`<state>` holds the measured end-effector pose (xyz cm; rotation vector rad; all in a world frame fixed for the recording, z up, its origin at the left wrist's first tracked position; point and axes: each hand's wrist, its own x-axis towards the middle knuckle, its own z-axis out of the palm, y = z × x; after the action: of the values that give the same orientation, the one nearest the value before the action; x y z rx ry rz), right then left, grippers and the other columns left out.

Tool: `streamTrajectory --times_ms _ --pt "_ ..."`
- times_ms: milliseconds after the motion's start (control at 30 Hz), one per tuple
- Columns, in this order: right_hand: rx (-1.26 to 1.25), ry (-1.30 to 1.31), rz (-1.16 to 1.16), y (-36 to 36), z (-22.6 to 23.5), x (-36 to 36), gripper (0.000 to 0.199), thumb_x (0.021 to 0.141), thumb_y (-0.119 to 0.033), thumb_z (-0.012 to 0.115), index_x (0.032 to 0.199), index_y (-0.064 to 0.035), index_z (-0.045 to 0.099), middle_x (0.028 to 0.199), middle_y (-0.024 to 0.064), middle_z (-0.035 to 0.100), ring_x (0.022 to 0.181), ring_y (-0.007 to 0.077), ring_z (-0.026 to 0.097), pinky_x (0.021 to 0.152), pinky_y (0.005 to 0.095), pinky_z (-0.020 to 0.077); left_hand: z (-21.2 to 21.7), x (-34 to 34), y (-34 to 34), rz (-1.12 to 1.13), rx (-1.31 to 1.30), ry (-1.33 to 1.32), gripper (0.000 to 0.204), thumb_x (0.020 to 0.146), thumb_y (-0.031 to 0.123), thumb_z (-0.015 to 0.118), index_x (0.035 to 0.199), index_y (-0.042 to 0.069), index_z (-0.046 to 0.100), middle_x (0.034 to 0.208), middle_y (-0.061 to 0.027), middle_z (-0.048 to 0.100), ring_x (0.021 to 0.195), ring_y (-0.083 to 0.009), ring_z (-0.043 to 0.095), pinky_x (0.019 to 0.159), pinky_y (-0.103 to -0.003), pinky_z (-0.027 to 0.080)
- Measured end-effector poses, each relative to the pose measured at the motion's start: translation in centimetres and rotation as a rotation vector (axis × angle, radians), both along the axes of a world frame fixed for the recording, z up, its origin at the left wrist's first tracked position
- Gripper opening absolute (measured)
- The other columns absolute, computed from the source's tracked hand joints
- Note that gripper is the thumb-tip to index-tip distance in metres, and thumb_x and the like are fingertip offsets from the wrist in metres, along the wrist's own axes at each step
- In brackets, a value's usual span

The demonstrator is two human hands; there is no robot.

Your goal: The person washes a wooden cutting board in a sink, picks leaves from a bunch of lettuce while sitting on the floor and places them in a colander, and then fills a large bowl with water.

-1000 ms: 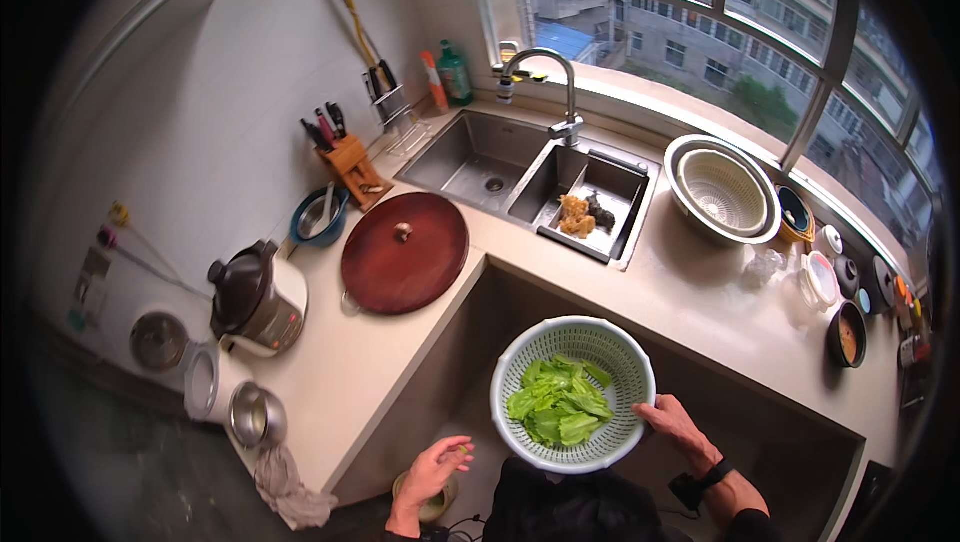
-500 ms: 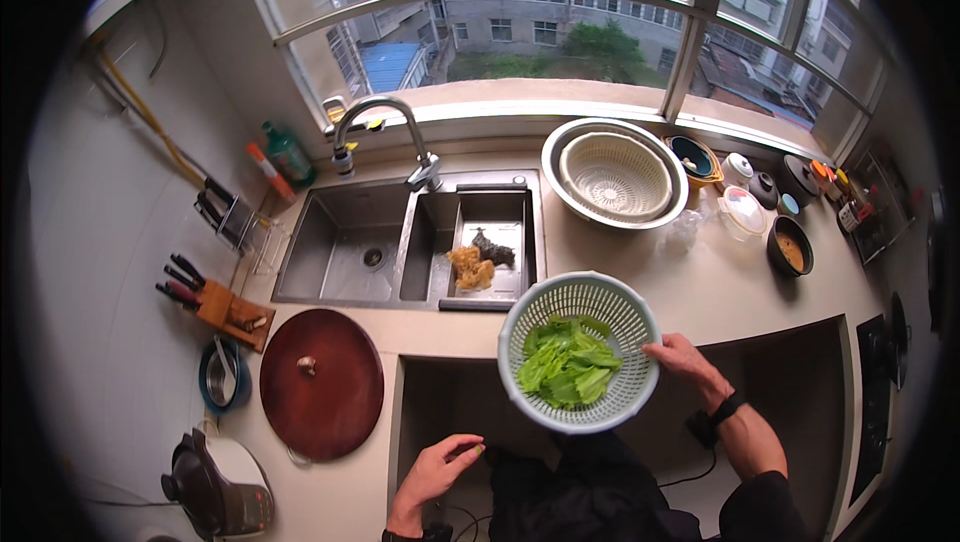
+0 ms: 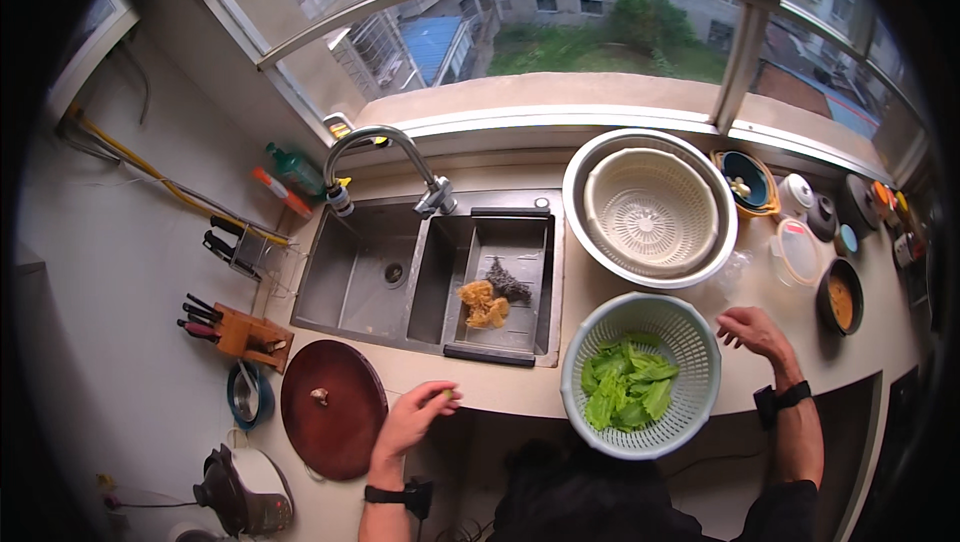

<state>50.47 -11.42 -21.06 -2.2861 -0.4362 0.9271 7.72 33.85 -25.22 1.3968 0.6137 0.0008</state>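
A pale blue-green plastic colander (image 3: pixel 700 382) sits at the front edge of the counter, right of the sink. Green leafy vegetables (image 3: pixel 625 384) lie inside it. My right hand (image 3: pixel 757 333) is just off the colander's right rim, holding nothing, its fingers loosely bent and apart. To the left, my left hand (image 3: pixel 412 417) hovers between the dark red round lid (image 3: pixel 335 427) and the colander, in front of the sink. Its thumb and fingertips pinch a small green bit, too small to name exactly.
The double steel sink (image 3: pixel 365 272) holds an orange-brown clump (image 3: pixel 484 305) and a dark clump (image 3: pixel 508 282) in its right basin. A large metal bowl with a cream colander (image 3: pixel 650 212) stands behind. Right are a plastic tub (image 3: pixel 797 250) and black bowl (image 3: pixel 840 297); left, a knife block (image 3: pixel 250 334).
The colander with the leaves has moved forward and right onto the counter edge. My right hand has let go of its rim. My left hand has risen slightly, keeping its pinch.
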Motion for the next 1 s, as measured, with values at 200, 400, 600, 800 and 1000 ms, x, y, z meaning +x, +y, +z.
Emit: streamTrajectory --times_ms 200,400,600,800,1000 --pt "0.192 -0.119 -0.113 0.8 0.2 6.8 0.031 0.104 -0.028 0.059 0.102 0.0 0.072 0.083 0.0068 0.072 0.067 0.0133 0.067 0.057 0.0265 0.0517 8.4 -22.2 6.3 0.88 0.345 0.014 0.045 0.108 0.032 0.05 0.134 -0.005 0.056 0.117 -0.0184 0.067 0.101 -0.0276 0.07 0.092 -0.037 0.059" --pt "0.378 -0.373 -0.254 7.5 -1.1 7.1 0.023 0.103 -0.02 0.061 0.104 0.0003 0.072 0.08 0.0034 0.07 0.068 0.0093 0.064 0.06 0.0263 0.0516 17.5 -43.2 -10.4 1.938 0.231 -0.377 0.049 0.102 0.051 0.055 0.085 0.005 0.061 0.071 -0.0052 0.055 0.073 -0.0179 0.057 0.077 -0.033 0.05" --pt "-0.043 -1.003 -0.231 9.4 -5.7 10.3 0.021 0.095 -0.016 0.063 0.107 0.0011 0.063 0.098 0.0226 0.072 0.084 0.0408 0.07 0.08 0.0493 0.0558 9.6 -31.6 6.5 1.269 -0.015 0.067 0.036 0.103 0.04 0.059 0.084 0.01 0.06 0.077 -0.0038 0.059 0.071 -0.0159 0.055 0.065 -0.029 0.046" --pt "-0.441 -0.807 -0.384 12.7 -6.5 12.0 0.023 0.095 -0.015 0.057 0.114 -0.001 0.06 0.105 0.0247 0.073 0.099 0.042 0.072 0.088 0.0514 0.0573 7.5 5.9 10.6 0.009 0.055 -0.099 0.036 0.106 0.035 0.056 0.102 -0.001 0.061 0.092 -0.0208 0.07 0.07 -0.0288 0.07 0.061 -0.039 0.06" --pt "-0.068 -0.505 -0.564 10.2 -7.5 13.8 0.033 0.085 -0.015 0.066 0.113 0.0029 0.064 0.097 0.0286 0.073 0.091 0.0393 0.075 0.077 0.0485 0.0598 -2.9 29.1 2.3 -0.321 -0.137 -0.031 0.043 0.107 0.037 0.055 0.118 -0.004 0.059 0.11 -0.0194 0.069 0.096 -0.0249 0.071 0.085 -0.038 0.063"
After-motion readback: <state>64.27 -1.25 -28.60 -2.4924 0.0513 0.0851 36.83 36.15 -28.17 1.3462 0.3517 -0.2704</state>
